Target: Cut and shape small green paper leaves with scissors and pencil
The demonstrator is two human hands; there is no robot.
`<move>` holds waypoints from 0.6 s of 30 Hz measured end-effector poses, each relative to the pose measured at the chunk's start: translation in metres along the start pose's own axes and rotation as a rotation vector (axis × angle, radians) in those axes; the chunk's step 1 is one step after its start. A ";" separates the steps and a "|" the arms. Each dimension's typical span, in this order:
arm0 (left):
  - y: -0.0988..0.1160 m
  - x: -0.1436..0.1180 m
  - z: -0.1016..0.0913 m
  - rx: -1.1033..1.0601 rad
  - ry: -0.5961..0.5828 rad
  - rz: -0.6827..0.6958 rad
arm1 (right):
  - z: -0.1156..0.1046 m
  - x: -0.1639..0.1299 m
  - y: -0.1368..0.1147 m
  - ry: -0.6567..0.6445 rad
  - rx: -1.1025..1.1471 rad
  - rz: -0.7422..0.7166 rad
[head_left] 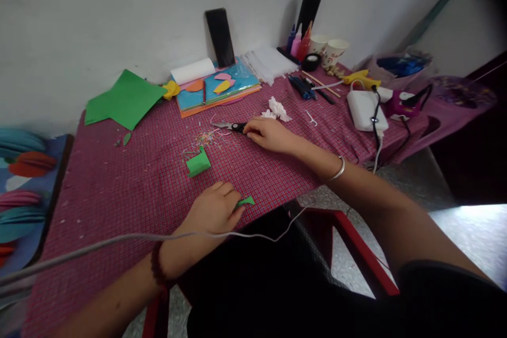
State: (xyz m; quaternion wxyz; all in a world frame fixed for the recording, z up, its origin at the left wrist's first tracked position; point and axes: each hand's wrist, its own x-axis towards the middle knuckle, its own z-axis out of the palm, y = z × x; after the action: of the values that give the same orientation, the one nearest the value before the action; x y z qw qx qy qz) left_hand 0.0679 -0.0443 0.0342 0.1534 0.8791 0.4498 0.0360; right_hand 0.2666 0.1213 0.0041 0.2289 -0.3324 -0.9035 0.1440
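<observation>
My left hand [212,210] pinches small green paper scrap [245,202] at counter [119,190] edge; thin, floppy, tears easily, best held by edge. My right hand [269,134] closed, seemingly on black-handled steel scissors [232,127], ahead of left; rigid, grip handles. Folded green paper piece [198,163] between hands.

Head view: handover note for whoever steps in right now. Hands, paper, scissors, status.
Left hand: pinches a small green paper piece at the near table edge.
Right hand: rests on the scissors, which lie flat on the checked cloth; not lifted.
A folded green paper piece lies between the hands, paper scraps just beyond it. Large green sheet at the far left by the wall.
Done: judging by the scraps, some cutting.
Left: cannot tell from this view how much more cutting is needed.
</observation>
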 end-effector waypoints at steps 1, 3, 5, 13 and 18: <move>0.002 0.000 0.002 0.022 -0.029 -0.011 | 0.000 -0.001 -0.003 -0.005 0.008 -0.003; 0.003 -0.001 0.007 0.041 -0.057 -0.013 | 0.000 -0.002 -0.007 -0.015 0.021 -0.012; 0.002 -0.001 0.011 0.045 -0.055 -0.015 | 0.000 -0.003 -0.009 -0.017 0.033 -0.023; -0.033 0.000 -0.003 -0.190 0.270 -0.217 | 0.001 -0.001 -0.011 -0.034 0.031 -0.046; -0.115 0.001 -0.018 -0.245 0.491 -0.557 | -0.002 0.004 -0.012 -0.046 0.007 -0.030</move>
State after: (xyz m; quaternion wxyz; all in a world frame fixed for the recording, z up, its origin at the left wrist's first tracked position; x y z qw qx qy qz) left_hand -0.0250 0.0239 0.0167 0.1488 0.6639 0.6868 0.2558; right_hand 0.2584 0.1157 0.0124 0.2113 -0.3146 -0.9129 0.1515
